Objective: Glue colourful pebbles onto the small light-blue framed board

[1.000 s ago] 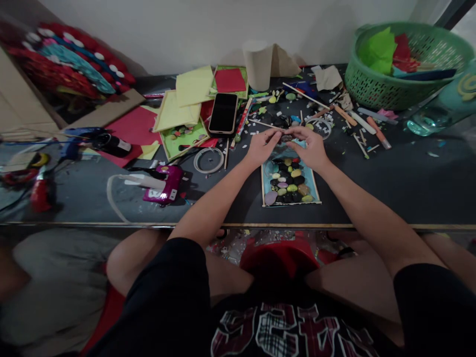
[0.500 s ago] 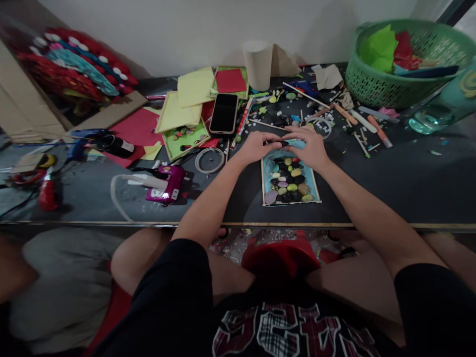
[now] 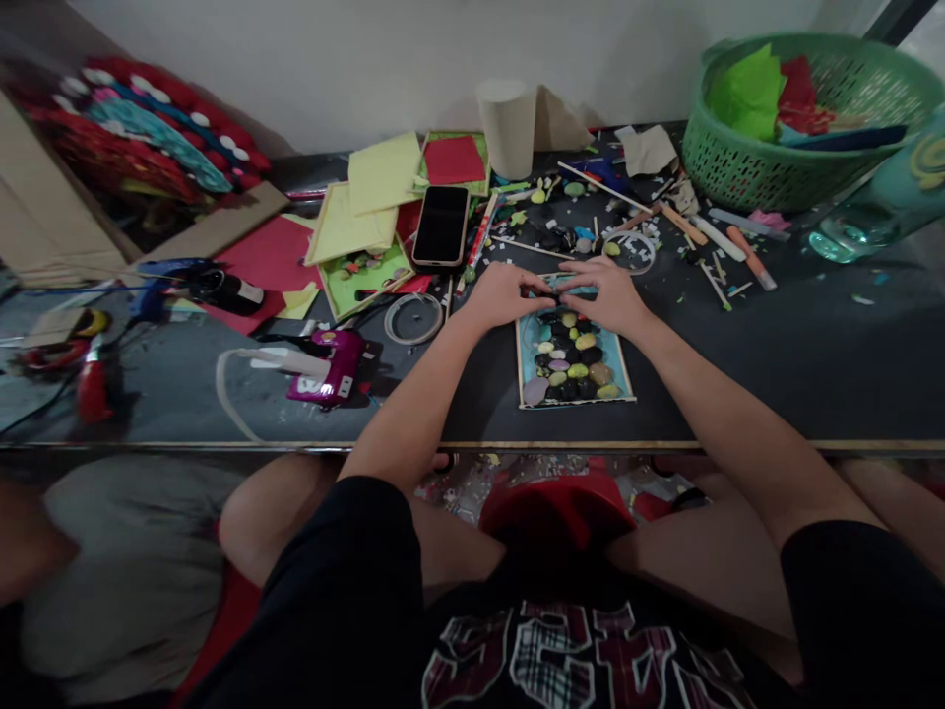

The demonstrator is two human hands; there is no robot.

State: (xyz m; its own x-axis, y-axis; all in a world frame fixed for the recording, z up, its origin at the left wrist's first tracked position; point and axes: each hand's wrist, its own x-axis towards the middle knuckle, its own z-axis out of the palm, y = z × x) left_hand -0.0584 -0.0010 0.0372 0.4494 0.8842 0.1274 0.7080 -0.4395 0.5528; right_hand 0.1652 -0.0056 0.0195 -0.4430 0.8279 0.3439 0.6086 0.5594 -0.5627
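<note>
A small blue panel with a pale wooden border (image 3: 628, 372) lies on the dark table in front of me. Rows of black, yellow, green and purple pebbles (image 3: 589, 355) cover its lower and middle parts. My left hand (image 3: 500, 296) and my right hand (image 3: 612, 296) come together over its top end, fingers bent. Between their fingertips is a small black pebble (image 3: 550, 293), partly hidden, low against the panel. Whether it touches the blue surface I cannot tell.
Left of my hands are a phone (image 3: 441, 226), yellow-green panels (image 3: 356, 228), a coil of clear tubing (image 3: 413, 319) and a purple device (image 3: 336, 369). Sticks, scraps and pebbles litter the back. A green basket (image 3: 775, 172) and a bottle (image 3: 849, 228) stand at right.
The black pebble between my fingertips has moved slightly left and down toward the panel. My right fingers have shifted left a little and both hands remain over the top end.
</note>
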